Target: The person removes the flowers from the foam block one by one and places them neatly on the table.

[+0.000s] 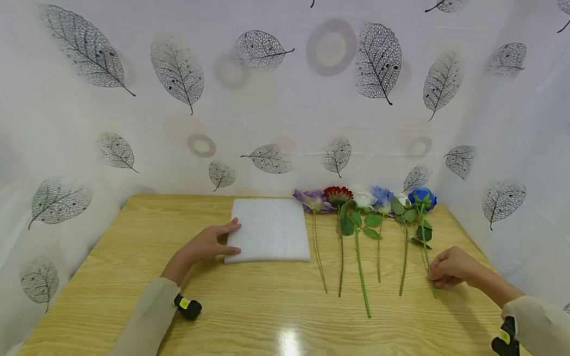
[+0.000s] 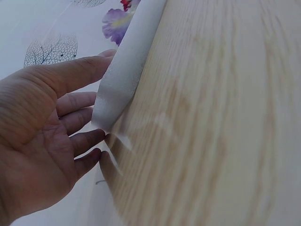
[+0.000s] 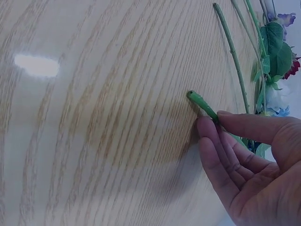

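A: Entry, standing by the tabletop point(image 1: 257, 318). Left hand point(image 1: 207, 245), centre-left of the head view, lies at the left edge of the white foam block point(image 1: 269, 230). Fingers are nearly straight and spread along its side, thumb toward the top edge; it touches the block but does not clasp it. The left wrist view confirms this: fingertips point(image 2: 91, 136) against the block's lower corner.

B: And the right?

A: Right hand point(image 1: 448, 267), at the right of the head view, pinches the lower end of the blue rose stem point(image 3: 203, 102) between thumb and first fingers. The stem tip pokes out just past the fingertips. The blue rose point(image 1: 422, 197) itself lies rightmost in the row, bloom near the leaf-print curtain point(image 1: 174, 73).

B: The other flowers?

A: A purple flower point(image 1: 313, 200), a red one point(image 1: 338, 194), a white one point(image 1: 364, 198) and a pale blue one point(image 1: 383, 197) lie side by side, stems pointing to the lower frame.

B: Risks?

A: Judgement only. The grip sits at the very end of the stem, so the heavy bloom could swing or droop when it is lifted. Its leaves lie close to the neighbouring stem and could snag and drag that flower out of line. The block is light and only touched from one side, so a sideways push could slide it on the glossy wood.
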The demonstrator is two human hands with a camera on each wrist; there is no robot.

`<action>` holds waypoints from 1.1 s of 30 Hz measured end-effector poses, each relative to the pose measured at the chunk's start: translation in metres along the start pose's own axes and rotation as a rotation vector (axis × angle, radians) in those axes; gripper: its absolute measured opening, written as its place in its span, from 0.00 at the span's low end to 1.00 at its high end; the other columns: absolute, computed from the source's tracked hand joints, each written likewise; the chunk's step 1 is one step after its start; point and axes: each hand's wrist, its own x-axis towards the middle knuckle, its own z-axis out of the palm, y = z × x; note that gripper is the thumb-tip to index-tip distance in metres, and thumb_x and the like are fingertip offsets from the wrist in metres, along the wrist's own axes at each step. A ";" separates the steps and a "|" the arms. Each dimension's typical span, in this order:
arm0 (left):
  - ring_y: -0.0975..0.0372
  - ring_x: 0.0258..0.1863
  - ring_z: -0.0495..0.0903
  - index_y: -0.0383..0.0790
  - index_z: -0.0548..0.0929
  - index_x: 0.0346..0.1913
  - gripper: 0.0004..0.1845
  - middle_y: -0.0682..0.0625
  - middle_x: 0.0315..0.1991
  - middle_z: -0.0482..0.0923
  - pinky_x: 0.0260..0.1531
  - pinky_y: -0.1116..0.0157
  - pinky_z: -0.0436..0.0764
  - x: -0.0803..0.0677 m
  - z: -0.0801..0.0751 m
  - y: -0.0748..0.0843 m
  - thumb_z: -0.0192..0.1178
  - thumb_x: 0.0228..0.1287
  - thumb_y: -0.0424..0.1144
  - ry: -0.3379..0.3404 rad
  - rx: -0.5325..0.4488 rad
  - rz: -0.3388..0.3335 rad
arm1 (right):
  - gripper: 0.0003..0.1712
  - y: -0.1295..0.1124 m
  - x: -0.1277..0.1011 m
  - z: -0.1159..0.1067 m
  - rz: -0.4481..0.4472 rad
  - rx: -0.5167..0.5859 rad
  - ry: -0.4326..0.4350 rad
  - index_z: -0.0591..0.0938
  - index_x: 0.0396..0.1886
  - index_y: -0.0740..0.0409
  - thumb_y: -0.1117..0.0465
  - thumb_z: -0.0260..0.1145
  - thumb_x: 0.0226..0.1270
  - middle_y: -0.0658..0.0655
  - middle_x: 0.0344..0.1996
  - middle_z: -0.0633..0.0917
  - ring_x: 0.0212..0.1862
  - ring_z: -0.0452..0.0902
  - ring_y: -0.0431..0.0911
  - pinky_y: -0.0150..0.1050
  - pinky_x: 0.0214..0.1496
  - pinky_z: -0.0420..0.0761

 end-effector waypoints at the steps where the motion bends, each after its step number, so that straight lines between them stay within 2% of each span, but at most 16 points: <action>1: 0.45 0.81 0.48 0.32 0.62 0.77 0.45 0.39 0.81 0.50 0.79 0.46 0.54 0.000 0.000 0.000 0.71 0.64 0.46 0.000 -0.001 0.003 | 0.07 0.000 0.000 0.000 -0.002 -0.002 -0.006 0.83 0.28 0.66 0.68 0.67 0.66 0.52 0.19 0.83 0.22 0.79 0.40 0.35 0.26 0.83; 6: 0.44 0.81 0.49 0.32 0.62 0.77 0.45 0.39 0.81 0.50 0.78 0.45 0.55 0.000 -0.001 -0.003 0.72 0.64 0.46 0.003 -0.005 0.011 | 0.09 -0.001 0.003 0.000 0.005 -0.016 -0.023 0.81 0.25 0.63 0.68 0.68 0.66 0.50 0.17 0.80 0.21 0.75 0.39 0.34 0.26 0.81; 10: 0.43 0.81 0.50 0.31 0.63 0.77 0.45 0.38 0.81 0.51 0.78 0.45 0.55 0.001 0.000 -0.004 0.72 0.64 0.46 0.005 0.005 0.021 | 0.09 -0.002 0.004 0.000 -0.014 -0.020 -0.038 0.80 0.25 0.64 0.68 0.69 0.65 0.51 0.18 0.81 0.22 0.77 0.40 0.36 0.27 0.82; 16: 0.43 0.81 0.49 0.31 0.62 0.77 0.44 0.37 0.81 0.50 0.77 0.44 0.55 0.002 0.000 -0.005 0.71 0.65 0.46 0.005 0.007 0.023 | 0.06 -0.005 0.005 -0.002 0.008 -0.027 -0.020 0.82 0.33 0.68 0.68 0.70 0.63 0.53 0.21 0.85 0.25 0.83 0.43 0.39 0.29 0.86; 24: 0.41 0.80 0.49 0.30 0.63 0.76 0.43 0.36 0.80 0.51 0.77 0.42 0.56 0.000 -0.001 -0.004 0.71 0.65 0.44 0.008 -0.003 0.044 | 0.12 -0.008 0.005 -0.005 0.022 -0.048 -0.013 0.81 0.40 0.72 0.67 0.71 0.63 0.54 0.23 0.87 0.27 0.85 0.45 0.41 0.31 0.87; 33: 0.41 0.80 0.49 0.30 0.63 0.77 0.43 0.36 0.80 0.50 0.77 0.42 0.55 0.000 0.000 -0.003 0.70 0.66 0.44 0.011 -0.004 0.034 | 0.21 -0.016 0.004 -0.006 0.045 -0.069 0.005 0.77 0.48 0.79 0.68 0.72 0.61 0.55 0.23 0.88 0.26 0.86 0.46 0.43 0.32 0.88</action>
